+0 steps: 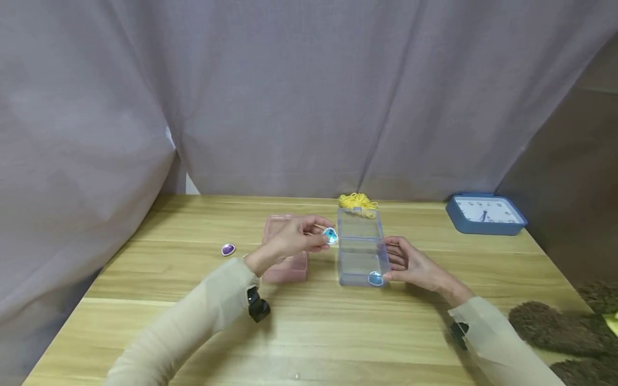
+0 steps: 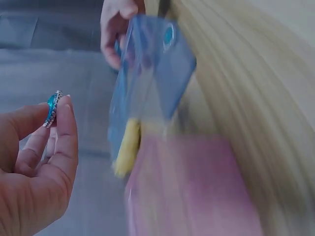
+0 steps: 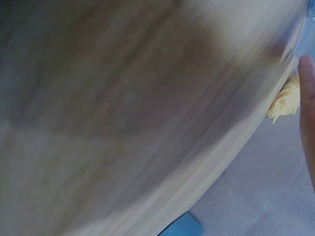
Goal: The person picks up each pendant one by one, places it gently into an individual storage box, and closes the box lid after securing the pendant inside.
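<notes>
A blue gem (image 1: 330, 236) is pinched between the thumb and fingers of the left hand (image 1: 300, 236), the gap being closed to the gem's thickness; in the left wrist view it is seen edge-on near the fingertips. It is held just left of the blue box (image 1: 352, 279), near the middle of that box's left edge. The right side of the blue box is met by the right hand (image 1: 414, 262), its fingers parted and slightly bent, its thumb at the near right corner; whether the box is gripped or only touched cannot be told. Beside that thumb, a second gem (image 1: 375, 278) is seen at the same corner.

The pink box (image 1: 285, 276) is partly covered by the left hand and separated from the blue box by a strip of worktop (image 1: 309, 332). Farther left, a purple gem (image 1: 228, 250) is set well apart. The far end of the blue box is bordered by yellow cord (image 1: 354, 200), close to the worktop's far edge and the curtain (image 1: 289, 96). A broad stretch of worktop is left between both boxes and the near side; on the right, another reaches to the clock (image 1: 485, 214), placed by the far right corner.
</notes>
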The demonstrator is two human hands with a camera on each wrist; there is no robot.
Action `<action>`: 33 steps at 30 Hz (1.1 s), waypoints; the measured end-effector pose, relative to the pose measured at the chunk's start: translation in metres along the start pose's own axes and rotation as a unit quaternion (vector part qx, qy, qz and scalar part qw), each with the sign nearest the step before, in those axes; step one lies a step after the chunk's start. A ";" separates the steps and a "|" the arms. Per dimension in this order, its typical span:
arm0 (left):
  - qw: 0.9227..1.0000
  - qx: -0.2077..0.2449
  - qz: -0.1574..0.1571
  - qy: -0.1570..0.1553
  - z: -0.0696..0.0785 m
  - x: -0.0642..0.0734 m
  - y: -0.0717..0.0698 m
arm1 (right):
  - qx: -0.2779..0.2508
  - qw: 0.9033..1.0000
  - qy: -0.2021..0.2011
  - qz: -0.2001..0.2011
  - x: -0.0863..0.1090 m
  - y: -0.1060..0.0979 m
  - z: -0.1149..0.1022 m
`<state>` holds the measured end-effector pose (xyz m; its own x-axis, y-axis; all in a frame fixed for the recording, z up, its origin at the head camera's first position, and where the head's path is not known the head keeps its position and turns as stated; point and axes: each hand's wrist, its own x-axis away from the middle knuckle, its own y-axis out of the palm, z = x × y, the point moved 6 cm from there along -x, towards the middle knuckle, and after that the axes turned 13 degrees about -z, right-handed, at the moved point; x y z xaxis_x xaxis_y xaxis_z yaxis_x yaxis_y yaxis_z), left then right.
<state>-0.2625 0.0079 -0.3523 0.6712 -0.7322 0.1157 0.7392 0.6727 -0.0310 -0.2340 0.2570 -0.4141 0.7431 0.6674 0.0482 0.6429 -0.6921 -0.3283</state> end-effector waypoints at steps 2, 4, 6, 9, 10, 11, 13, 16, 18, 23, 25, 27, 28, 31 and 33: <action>1.000 0.026 -0.010 -0.012 -0.006 -0.017 0.012 | 0.001 1.000 0.004 0.003 0.000 0.001 0.001; 0.999 0.041 -0.013 -0.021 -0.011 -0.032 0.022 | -0.003 1.000 0.004 0.003 -0.001 0.001 0.001; 0.998 0.054 -0.010 -0.031 -0.017 -0.044 0.029 | -0.008 1.000 0.006 0.003 -0.001 0.001 0.000; 0.997 0.066 -0.004 -0.044 -0.022 -0.055 0.038 | -0.015 1.000 0.002 -0.001 -0.001 0.001 -0.001; 0.997 0.065 -0.004 -0.047 -0.023 -0.058 0.041 | -0.015 1.000 0.002 -0.001 -0.001 0.001 -0.001; 0.997 0.063 -0.006 -0.050 -0.024 -0.061 0.044 | -0.015 1.000 0.001 -0.002 -0.001 0.002 -0.001; 0.997 0.055 -0.009 -0.057 -0.025 -0.066 0.049 | -0.016 1.000 0.000 -0.001 -0.001 0.001 -0.002; 0.997 0.044 -0.006 -0.065 -0.028 -0.073 0.056 | -0.015 1.000 0.003 0.002 0.000 0.001 -0.001; 0.997 0.040 0.001 -0.073 -0.030 -0.077 0.059 | -0.016 1.000 0.004 0.003 0.000 0.001 -0.001; 0.996 0.031 0.009 -0.088 -0.032 -0.081 0.062 | -0.017 1.000 0.009 0.002 -0.001 0.001 -0.001; 0.996 0.023 0.009 -0.087 -0.034 -0.083 0.063 | -0.016 1.000 0.011 0.003 -0.001 0.001 0.000; 0.996 0.014 0.012 -0.092 -0.032 -0.083 0.063 | -0.015 1.000 0.012 0.004 0.000 0.001 0.000; 0.995 0.012 0.013 -0.094 -0.032 -0.083 0.063 | -0.014 1.000 0.012 0.004 0.000 0.001 0.000; 0.994 0.003 0.026 -0.106 -0.030 -0.082 0.065 | -0.015 1.000 0.012 0.005 0.000 0.000 0.001; 0.993 -0.007 0.036 -0.112 -0.031 -0.084 0.066 | -0.015 1.000 0.011 0.003 0.000 0.001 0.001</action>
<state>-0.2686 0.1100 -0.3949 0.6940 -0.6400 0.3297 0.6923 0.7190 -0.0614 -0.2337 0.2569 -0.4151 0.7511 0.6568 0.0669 0.6431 -0.7049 -0.2994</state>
